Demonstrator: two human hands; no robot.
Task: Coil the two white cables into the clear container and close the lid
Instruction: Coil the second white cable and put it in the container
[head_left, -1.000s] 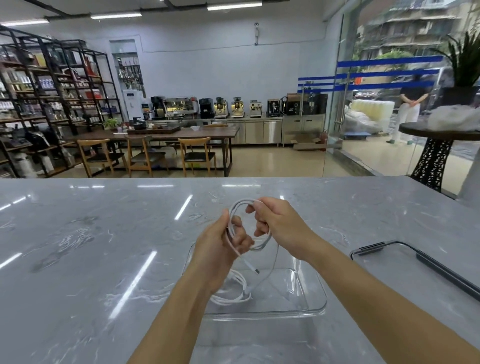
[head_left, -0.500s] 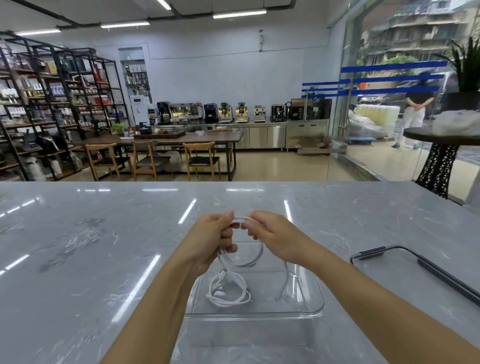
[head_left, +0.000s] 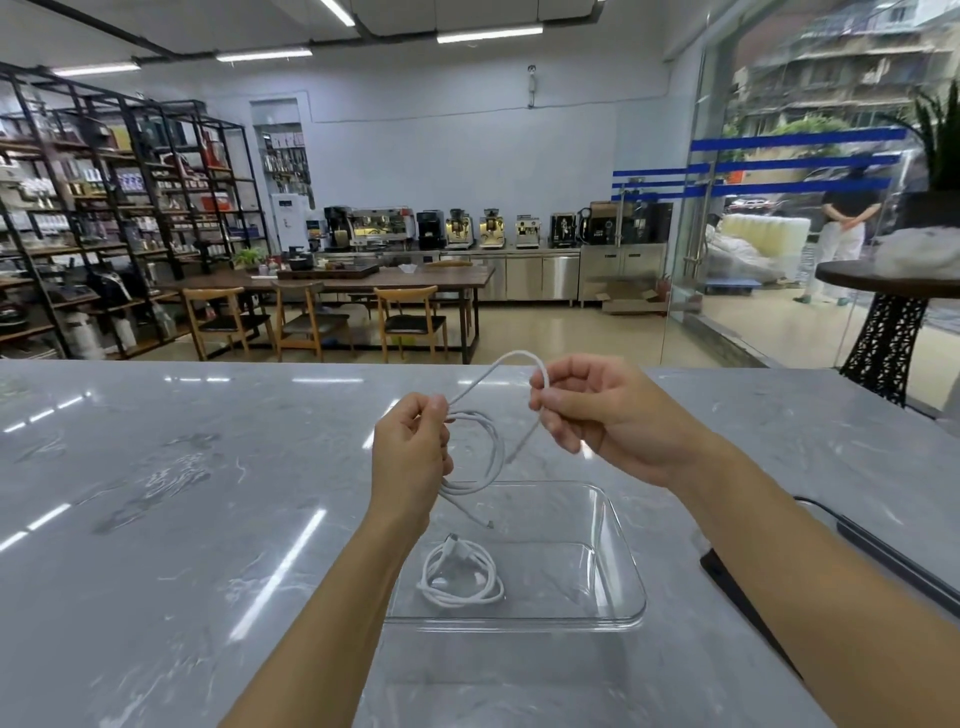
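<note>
Above the clear container (head_left: 613, 545) on the desk (head_left: 156, 519), both hands pinch a half-looped cable (head_left: 491, 447); another coil (head_left: 462, 574) lies flat inside, lid (head_left: 883, 551) right.

A glossy grey marble-look counter (head_left: 156, 519) bears a clear, smooth plastic container (head_left: 621, 561) holding matt white cable (head_left: 460, 574).
</note>
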